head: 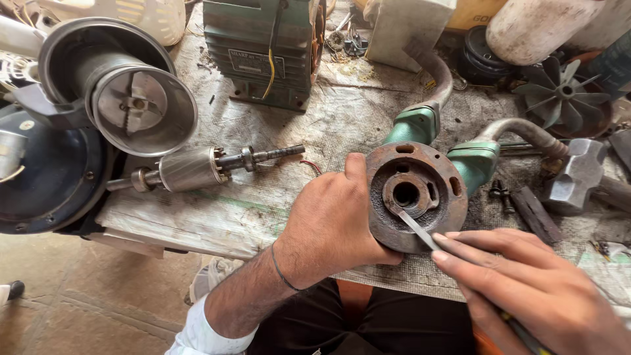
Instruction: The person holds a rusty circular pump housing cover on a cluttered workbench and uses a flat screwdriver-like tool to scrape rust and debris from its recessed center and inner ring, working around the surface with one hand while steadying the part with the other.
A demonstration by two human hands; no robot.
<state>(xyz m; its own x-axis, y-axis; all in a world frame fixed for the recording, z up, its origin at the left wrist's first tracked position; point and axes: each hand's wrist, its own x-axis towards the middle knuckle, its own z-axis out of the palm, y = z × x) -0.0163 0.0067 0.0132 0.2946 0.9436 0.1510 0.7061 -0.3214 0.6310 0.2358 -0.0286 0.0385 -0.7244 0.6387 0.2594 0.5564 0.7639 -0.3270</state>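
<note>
My left hand (332, 223) grips the left rim of a rusty round pump casing (416, 195) with green pipe fittings, holding it on edge at the bench's front. My right hand (526, 279) holds a thin flat metal blade (416, 230), whose tip rests inside the casing's recess just below the central bore. Two curved pipes rise from the green fittings (474, 161) behind the casing.
A motor rotor with shaft (197, 168) lies on the sacking-covered bench (217, 217). A steel motor housing (125, 92) sits at left, a green motor body (263, 46) behind. A fan impeller (559, 92) and a hammer head (575, 174) lie at right.
</note>
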